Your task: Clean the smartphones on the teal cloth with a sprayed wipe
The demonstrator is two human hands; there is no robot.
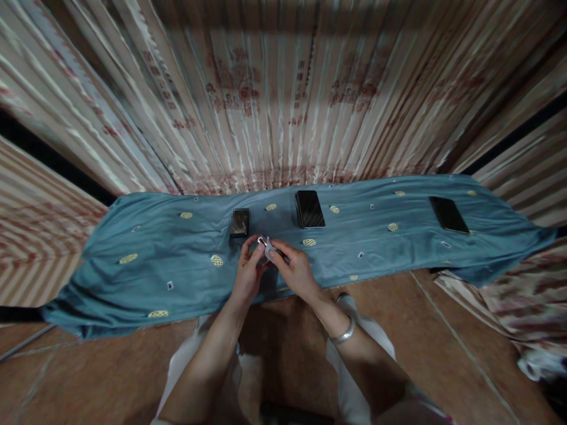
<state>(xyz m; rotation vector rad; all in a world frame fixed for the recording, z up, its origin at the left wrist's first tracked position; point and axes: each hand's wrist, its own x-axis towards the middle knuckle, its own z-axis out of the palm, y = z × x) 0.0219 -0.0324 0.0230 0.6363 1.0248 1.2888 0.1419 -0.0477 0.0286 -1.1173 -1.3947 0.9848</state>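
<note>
Above the near side of the cloth, my left hand [248, 268] and my right hand [295, 268] come together in front of me. A small silvery and grey object [268, 249] is pinched between them, and its exact kind is too small to make out. The left fingertips are closed at its shiny metal end, and the right thumb and fingers close on its grey part. Just beyond my left hand lies a small dark box-like item [240, 222], partly blurred. A black phone-like slab [310, 209] lies beyond my right hand, apart from it.
A blue patterned cloth [172, 265] covers the long narrow surface. Towards its right end rests another flat black slab [449, 214]. Patterned curtains [274, 118] hang behind and at both sides. Brown floor tiles [398, 319] show below, with my legs close to the front edge.
</note>
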